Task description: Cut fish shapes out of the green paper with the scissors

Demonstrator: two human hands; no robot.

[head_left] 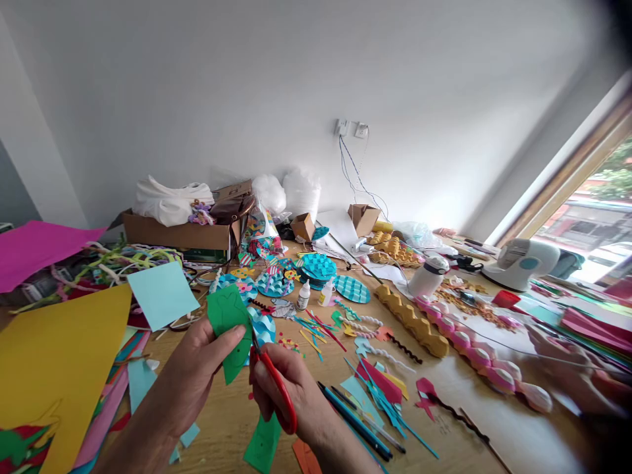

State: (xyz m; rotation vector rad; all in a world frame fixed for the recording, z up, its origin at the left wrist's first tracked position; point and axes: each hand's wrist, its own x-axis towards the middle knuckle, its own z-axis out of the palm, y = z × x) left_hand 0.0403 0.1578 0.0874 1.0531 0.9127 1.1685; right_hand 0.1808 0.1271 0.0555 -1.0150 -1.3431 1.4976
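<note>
Pinched in my left hand (205,352) is a piece of green paper (230,313) with faint drawn lines on it. My right hand (291,378) is closed round the red handles of a pair of scissors (282,388). Their dark blades point up at the right edge of the green paper; the tips are partly hidden, so I cannot tell whether they are cutting. Below my hands, another green paper piece (263,442) lies on the table, beside an orange scrap (306,457).
Yellow paper (64,368) and a light blue sheet (162,294) lie left. Two small glue bottles (303,295) stand ahead among paper strips. Several pens (355,421) lie right of my wrist, near a yellow egg-carton strip (412,321). Another person's hand (567,355) is far right.
</note>
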